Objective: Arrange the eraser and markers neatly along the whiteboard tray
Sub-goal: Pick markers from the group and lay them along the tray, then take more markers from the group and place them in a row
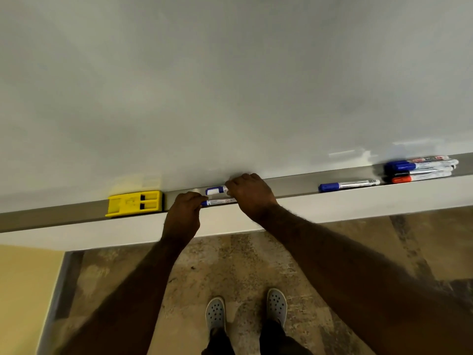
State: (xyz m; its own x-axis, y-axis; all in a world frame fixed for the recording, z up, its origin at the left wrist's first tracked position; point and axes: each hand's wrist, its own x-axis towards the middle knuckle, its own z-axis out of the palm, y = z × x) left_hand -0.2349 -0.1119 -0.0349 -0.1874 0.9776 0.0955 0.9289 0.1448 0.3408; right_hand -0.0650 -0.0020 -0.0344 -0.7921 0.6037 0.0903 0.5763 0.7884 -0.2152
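Both hands work mid-tray: the left hand (184,210) pinches the blue-capped white marker (219,201) lying at the grey metal whiteboard tray's (294,187) front lip, while the right hand (249,192) grips a second blue-capped marker (215,190) behind it. The yellow plastic eraser (135,203) sits just left. A nudge forward could roll the front marker off the shallow lip onto the floor.

Erasers: one, a yellow eraser (135,203) on the tray (294,184).
Markers under the hands: two, a rear marker (216,190) and a front marker (220,201).
Markers lying alone: one, a blue-capped single marker (348,185).
Markers in the pile (421,169) at the right end: at least four; blue, black and red caps show, the exact count cannot be told.
Hands: two, the left hand (183,219) and the right hand (249,194).
Shoes: two, a left shoe (215,313) and a right shoe (277,306).
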